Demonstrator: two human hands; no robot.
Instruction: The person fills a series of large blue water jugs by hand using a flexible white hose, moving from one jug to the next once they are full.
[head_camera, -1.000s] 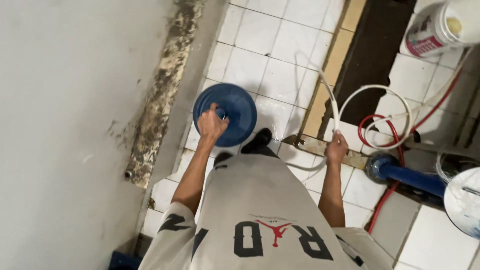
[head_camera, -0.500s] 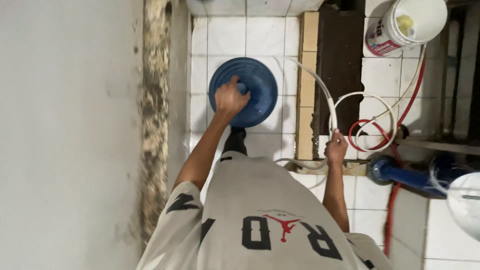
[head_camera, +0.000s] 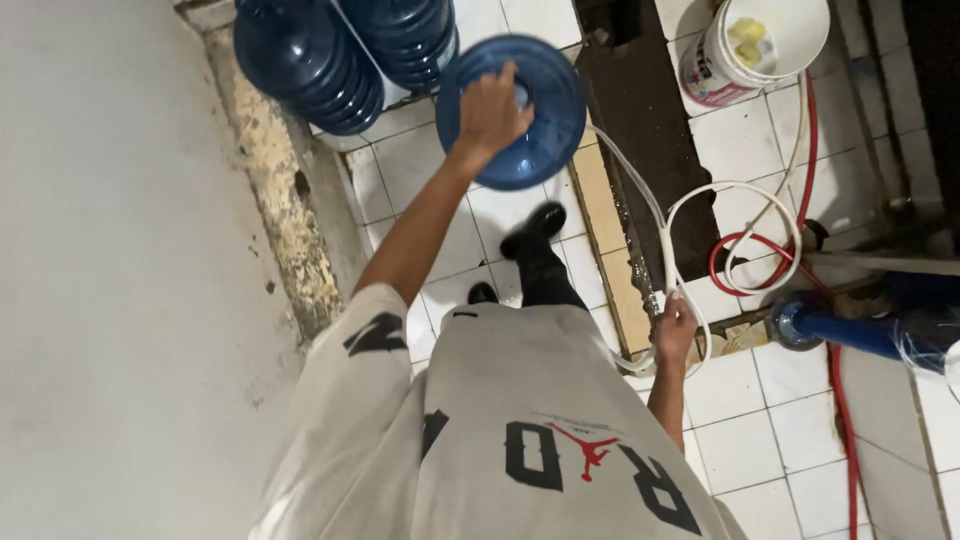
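While your left hand (head_camera: 492, 108) grips the blue water jug (head_camera: 540, 130) by its neck, carried above the tiles just short of two stacked jugs (head_camera: 345, 55), your right hand (head_camera: 675, 328) holds the white hose (head_camera: 700, 200).

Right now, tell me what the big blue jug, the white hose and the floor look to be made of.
Blue jug: translucent hard plastic, probably; glossy, with light showing through. White hose: soft, flexible plastic or rubber, judging by its loose loops. Floor: glazed white ceramic tile, square with dark grout lines, slightly shiny.
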